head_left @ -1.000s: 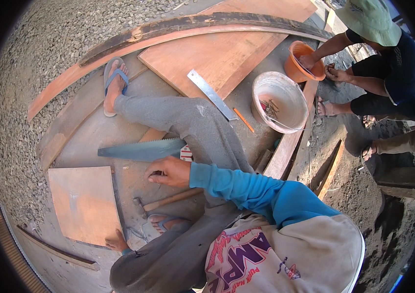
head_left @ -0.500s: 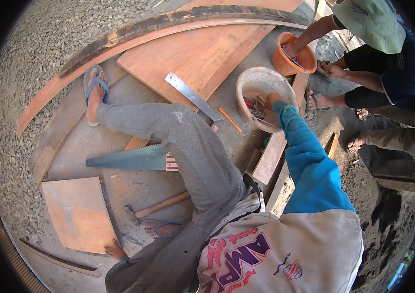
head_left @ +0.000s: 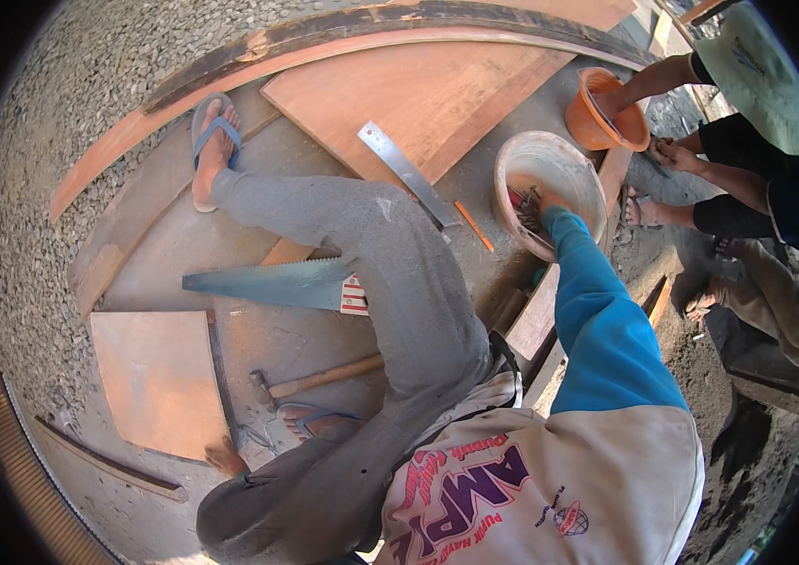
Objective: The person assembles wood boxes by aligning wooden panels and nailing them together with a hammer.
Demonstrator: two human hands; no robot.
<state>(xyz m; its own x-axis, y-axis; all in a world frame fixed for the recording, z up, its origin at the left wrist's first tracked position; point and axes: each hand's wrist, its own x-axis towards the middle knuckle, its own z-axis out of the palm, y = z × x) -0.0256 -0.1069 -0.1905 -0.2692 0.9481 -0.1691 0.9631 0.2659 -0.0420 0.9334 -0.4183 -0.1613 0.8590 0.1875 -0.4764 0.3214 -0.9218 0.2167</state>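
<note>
My right hand (head_left: 555,203), in a blue sleeve, reaches down inside a pale, dirt-crusted bucket (head_left: 597,193). Thin metal pieces and something red (head_left: 518,200) lie in there beside it; the sleeve and wrist hide my fingers. At the lower left, my left hand (head_left: 225,458) rests with stretched fingers against the corner of a squarish plywood piece (head_left: 155,377). A hammer (head_left: 324,376) with a wooden handle lies near that hand. Left of the bucket are an orange pencil (head_left: 474,226) and a metal square (head_left: 407,172), both on the ground side of my leg.
A handsaw (head_left: 272,283) lies under my bent leg. Beyond it are a large plywood sheet (head_left: 399,104) and a long plank (head_left: 230,89) by the gravel (head_left: 51,160). At the right, a person (head_left: 762,104) in a bucket hat reaches into an orange bucket (head_left: 592,118); another person's leg shows below.
My view has shifted, so most things sit farther right and a little higher or lower. My right hand stays in the pale bucket, my left at the plywood corner.
</note>
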